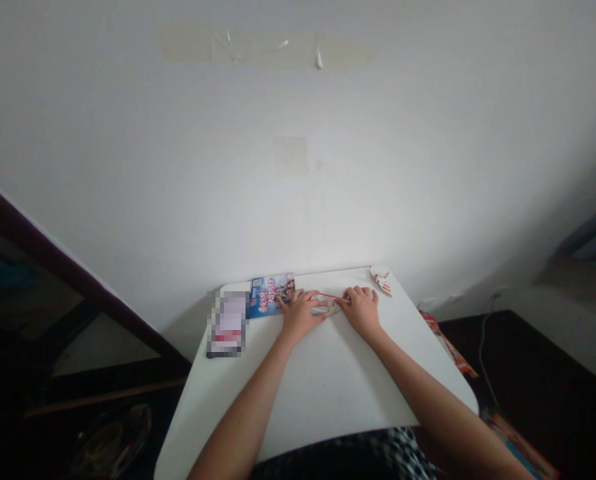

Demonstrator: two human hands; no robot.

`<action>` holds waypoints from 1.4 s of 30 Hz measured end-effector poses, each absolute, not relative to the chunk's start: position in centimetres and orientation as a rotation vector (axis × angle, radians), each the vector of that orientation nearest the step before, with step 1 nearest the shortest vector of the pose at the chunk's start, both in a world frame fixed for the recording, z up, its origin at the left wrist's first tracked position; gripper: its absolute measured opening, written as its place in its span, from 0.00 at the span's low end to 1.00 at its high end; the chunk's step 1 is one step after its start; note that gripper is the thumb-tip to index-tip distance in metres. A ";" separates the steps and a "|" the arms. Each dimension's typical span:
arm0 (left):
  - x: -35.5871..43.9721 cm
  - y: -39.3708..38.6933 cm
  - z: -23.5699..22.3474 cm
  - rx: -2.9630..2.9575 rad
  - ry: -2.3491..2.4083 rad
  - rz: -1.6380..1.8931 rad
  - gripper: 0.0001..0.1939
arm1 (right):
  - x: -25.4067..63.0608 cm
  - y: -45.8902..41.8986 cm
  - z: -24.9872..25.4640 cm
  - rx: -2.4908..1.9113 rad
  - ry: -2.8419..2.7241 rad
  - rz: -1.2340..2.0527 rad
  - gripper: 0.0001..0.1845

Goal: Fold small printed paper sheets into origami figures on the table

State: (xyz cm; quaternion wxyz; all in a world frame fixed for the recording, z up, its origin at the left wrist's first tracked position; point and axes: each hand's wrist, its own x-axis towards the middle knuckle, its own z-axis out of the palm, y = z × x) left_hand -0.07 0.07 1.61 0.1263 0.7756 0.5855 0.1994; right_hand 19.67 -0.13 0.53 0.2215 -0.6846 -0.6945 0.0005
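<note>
On the white table, a thin, pale grey printed sheet [323,305] with a red edge lies between my hands; it looks like paper, though its exact kind is too small to tell. My left hand [301,312] rests over its left side with fingers spread, the outer ones reaching across a blue printed leaflet [265,297]. At the sheet's right end, my right hand [363,308] has thumb and fingertips closed on the red-edged part. Palms and fingers cover both ends of the sheet.
A blurred-out phone-like device [228,323] lies at the table's left edge. A crumpled or folded white piece with red and yellow print [381,280] sits at the back right corner. Behind the white table [318,387] rises a wall [298,220]. A cable [483,347] hangs at right.
</note>
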 end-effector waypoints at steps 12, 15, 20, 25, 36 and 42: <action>-0.2 0.0 1.5 2.258 1.699 0.531 0.16 | 22.6 1.0 0.1 -1.581 -2.053 0.280 0.11; -0.2 0.0 1.6 2.269 1.704 0.513 0.16 | 22.9 0.9 0.4 -1.604 -2.079 0.294 0.12; -0.3 0.0 1.6 2.297 1.708 0.490 0.19 | 22.5 0.7 0.6 -1.622 -2.067 0.279 0.12; -0.4 0.1 1.4 2.292 1.686 0.508 0.19 | 21.8 0.6 0.4 -1.678 -2.061 0.224 0.15; -0.4 0.3 1.5 2.259 1.692 0.475 0.18 | 19.9 0.2 0.8 -1.873 -2.035 0.113 0.15; -0.3 0.2 1.6 2.255 1.697 0.461 0.18 | 19.3 0.0 1.0 -1.933 -2.041 0.072 0.16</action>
